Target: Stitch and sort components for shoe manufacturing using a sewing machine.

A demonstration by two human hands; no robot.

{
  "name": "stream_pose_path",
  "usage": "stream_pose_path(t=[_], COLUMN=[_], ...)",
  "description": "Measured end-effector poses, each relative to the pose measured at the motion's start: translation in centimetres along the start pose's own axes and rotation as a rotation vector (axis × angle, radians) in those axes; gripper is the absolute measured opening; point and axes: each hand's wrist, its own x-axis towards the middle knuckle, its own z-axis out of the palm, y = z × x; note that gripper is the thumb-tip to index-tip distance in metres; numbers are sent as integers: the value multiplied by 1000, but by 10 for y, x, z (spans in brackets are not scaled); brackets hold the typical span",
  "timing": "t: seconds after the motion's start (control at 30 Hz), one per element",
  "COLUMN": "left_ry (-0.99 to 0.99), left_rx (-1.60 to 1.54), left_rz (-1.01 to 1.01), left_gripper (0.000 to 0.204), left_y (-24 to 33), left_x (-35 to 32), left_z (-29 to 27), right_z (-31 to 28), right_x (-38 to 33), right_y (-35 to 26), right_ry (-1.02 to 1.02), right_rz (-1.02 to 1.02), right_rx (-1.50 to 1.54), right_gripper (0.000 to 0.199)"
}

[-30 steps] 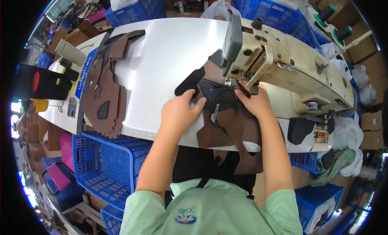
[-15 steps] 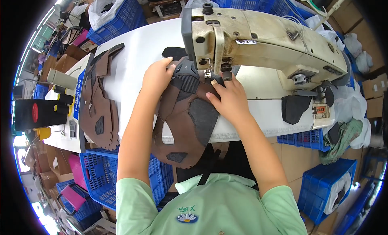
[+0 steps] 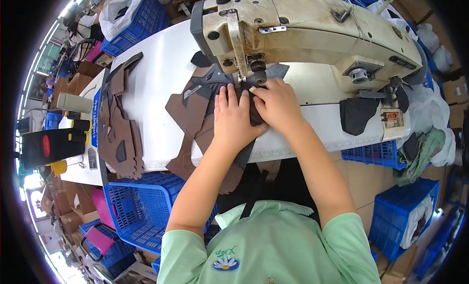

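Note:
A brown and dark-grey shoe upper lies under the needle end of a beige sewing machine, its lower part hanging over the table's front edge. My left hand rests flat on it, fingers stretched toward the presser foot. Close beside, to the right, my right hand has bent fingers gripping the upper's dark edge just below the machine head. The pinched edge is partly covered by my fingers. Some of the upper is hidden beneath my left hand and forearm.
More brown upper pieces lie at the table's left. A black piece sits near the machine's base at the right. Blue crates stand below the table's front edge and on the floor at right. Thread cones are on the left neighbouring table.
My left hand has moved from the upper's far left side to its middle, beside my right hand. The upper has turned and shifted left. The whole view has moved slightly.

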Motion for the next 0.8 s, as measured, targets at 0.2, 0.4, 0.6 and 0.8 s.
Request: stream_pose_path(t=[0.2, 0.4, 0.6, 0.8], left_ry=[-43, 72, 82, -11], left_rx=[42, 27, -39, -13], left_rz=[-1, 79, 162, 213], left_gripper=[76, 57, 41, 38], left_y=[12, 14, 2, -7], left_x=[2, -15, -10, -4], left_z=[-1, 13, 0, -9], right_z=[9, 16, 11, 13], right_x=[-3, -9, -11, -12], right_y=[13, 20, 23, 21], right_ry=[61, 99, 102, 93], right_rz=[6, 10, -16, -5], right_rx=[41, 51, 29, 36], right_gripper=[27, 28, 27, 27])
